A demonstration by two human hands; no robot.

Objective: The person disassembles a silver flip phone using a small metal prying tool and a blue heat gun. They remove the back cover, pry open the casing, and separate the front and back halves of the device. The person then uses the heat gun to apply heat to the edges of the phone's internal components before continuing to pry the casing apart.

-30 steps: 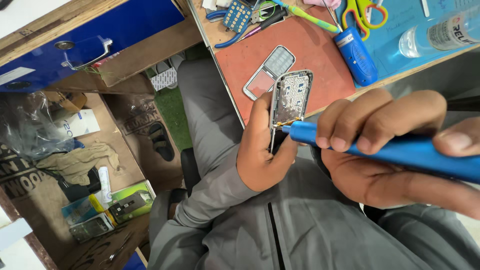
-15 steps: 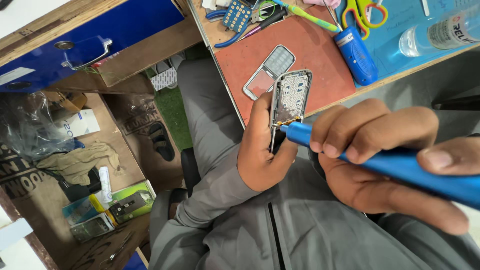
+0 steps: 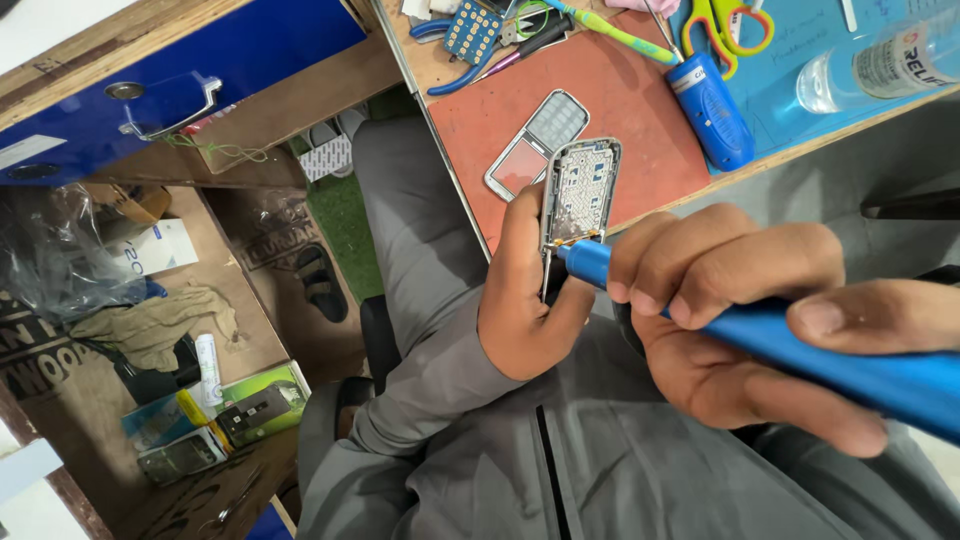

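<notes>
My left hand (image 3: pixel 525 300) grips an opened mobile phone body (image 3: pixel 580 190), its inner board facing up, held over my lap near the desk edge. My right hand (image 3: pixel 740 320) is wrapped around a thick blue powered screwdriver (image 3: pixel 800 345). Its tip rests on the lower end of the phone body, beside my left thumb. A separate silver phone front cover (image 3: pixel 537 143) with a screen window lies on the red mat (image 3: pixel 620 90) just beyond the held phone.
On the desk lie a blue cylinder (image 3: pixel 710 108), a clear bottle (image 3: pixel 880 65), scissors with yellow-green handles (image 3: pixel 735 20), blue-handled pliers (image 3: pixel 480 70), a blue keypad board (image 3: pixel 470 28) and a green toothbrush (image 3: pixel 610 32). A blue drawer (image 3: pixel 170 85) stands left. Boxes and cloth litter the floor (image 3: pixel 150 330).
My right hand and the blue screwdriver have slid slightly left and down against the phone's lower end. The left hand keeps the phone body in the same place.
</notes>
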